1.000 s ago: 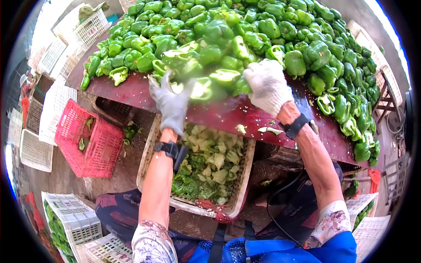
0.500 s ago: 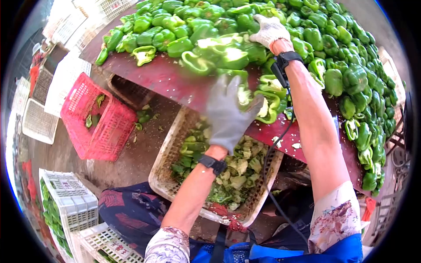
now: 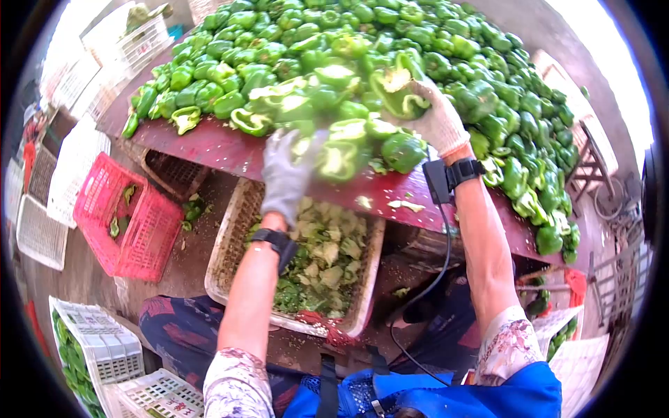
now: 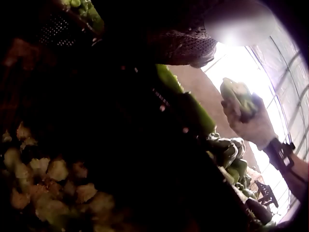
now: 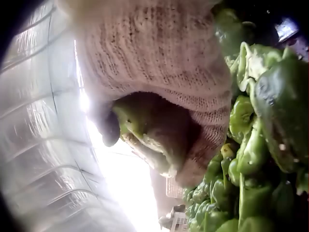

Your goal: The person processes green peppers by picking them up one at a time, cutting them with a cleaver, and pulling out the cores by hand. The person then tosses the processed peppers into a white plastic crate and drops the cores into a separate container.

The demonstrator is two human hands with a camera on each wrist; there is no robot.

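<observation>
Right hand (image 3: 435, 118) clasping a split green pepper (image 3: 397, 90) above the far pile; left hand (image 3: 287, 171) flat among halves near the table edge; light, crisp, slick-skinned, likely best cupped around the outer wall

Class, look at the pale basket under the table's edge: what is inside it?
The pale basket holds cut green pepper scraps, pale and dark. The table and left hand cover its far end.

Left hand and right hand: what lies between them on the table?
In the head view, cut green pepper pieces lie between the left hand and right hand.
</observation>
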